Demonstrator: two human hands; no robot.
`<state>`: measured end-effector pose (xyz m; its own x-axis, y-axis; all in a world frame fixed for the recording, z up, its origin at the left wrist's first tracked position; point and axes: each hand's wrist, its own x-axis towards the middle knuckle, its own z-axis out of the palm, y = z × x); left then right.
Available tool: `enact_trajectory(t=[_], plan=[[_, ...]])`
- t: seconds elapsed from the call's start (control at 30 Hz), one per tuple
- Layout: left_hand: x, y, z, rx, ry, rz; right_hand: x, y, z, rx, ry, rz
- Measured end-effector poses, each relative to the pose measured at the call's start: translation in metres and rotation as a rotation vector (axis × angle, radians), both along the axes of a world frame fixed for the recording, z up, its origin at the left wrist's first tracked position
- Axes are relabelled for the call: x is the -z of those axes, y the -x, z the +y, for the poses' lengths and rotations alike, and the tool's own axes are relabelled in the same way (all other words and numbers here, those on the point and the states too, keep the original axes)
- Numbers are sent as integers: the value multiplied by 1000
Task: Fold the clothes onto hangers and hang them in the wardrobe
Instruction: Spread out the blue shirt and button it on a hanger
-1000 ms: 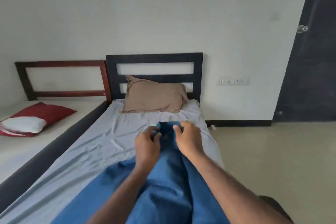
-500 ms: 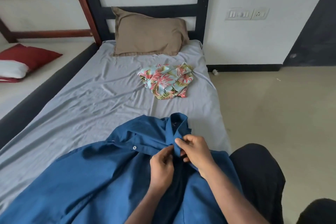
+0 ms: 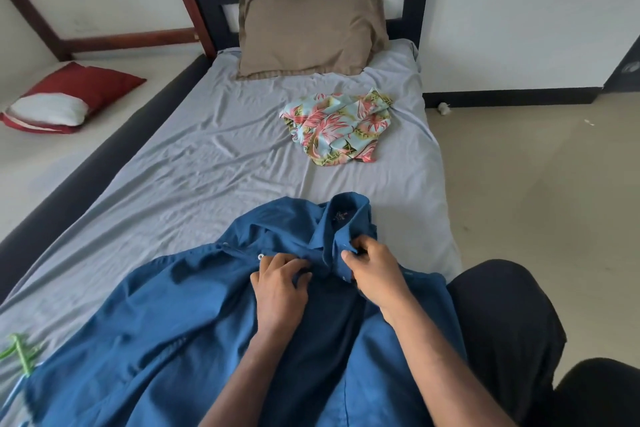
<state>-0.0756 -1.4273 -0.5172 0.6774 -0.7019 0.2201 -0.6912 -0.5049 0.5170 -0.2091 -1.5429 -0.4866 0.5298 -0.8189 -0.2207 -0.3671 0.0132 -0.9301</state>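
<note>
A blue button shirt (image 3: 180, 333) lies spread over the near end of the bed, collar pointing away from me. My left hand (image 3: 280, 284) grips the left front edge just below the collar. My right hand (image 3: 372, 270) pinches the right front edge beside the collar. A crumpled floral shirt (image 3: 337, 126) lies further up the bed, near its right side. Part of a green plastic hanger (image 3: 20, 354) shows at the left edge, on the sheet beside the blue shirt.
The bed has a grey sheet (image 3: 194, 163) and a tan pillow (image 3: 308, 28) against a black headboard. A second bed with a red and white pillow (image 3: 65, 97) stands to the left. Bare floor (image 3: 536, 184) lies to the right; my dark-trousered knee (image 3: 502, 315) is at lower right.
The view has tilted down from the headboard to the near bed. The blue shirt came down from in front of me onto the bed, uncovering the floral shirt. Both hands still hold it at the collar.
</note>
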Motion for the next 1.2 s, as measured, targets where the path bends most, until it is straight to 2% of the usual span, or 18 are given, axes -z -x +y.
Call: enact_trajectory(t=[0.23, 0.4, 0.53, 0.67, 0.73, 0.83, 0.9, 0.97, 1.07, 1.2], plan=[[8, 0, -8, 20, -101, 38, 8, -3, -4, 89, -100, -83], [15, -7, -8, 82, -34, 123, 2, -5, -2, 88, -297, -233], [14, -8, -10, 66, 19, 155, -1, -5, -1, 85, -295, -257], [0, 2, -20, -21, 190, 235, -8, -5, -1, 120, -343, -387], [-16, 6, -30, -79, 312, 396, -14, -6, 0, 156, -393, -493], [-42, -4, -43, -471, 684, 691, -17, -4, -1, 228, -422, -583], [-57, -5, -47, -602, 837, 822, -17, -2, -3, 257, -427, -627], [-67, 12, -51, -461, 798, 774, -17, -3, -3, 262, -423, -650], [-65, 55, -49, -164, 630, 709, -17, -3, -1, 242, -430, -677], [-54, 60, -48, -59, 594, 712, -13, 1, -1, 166, -390, -641]])
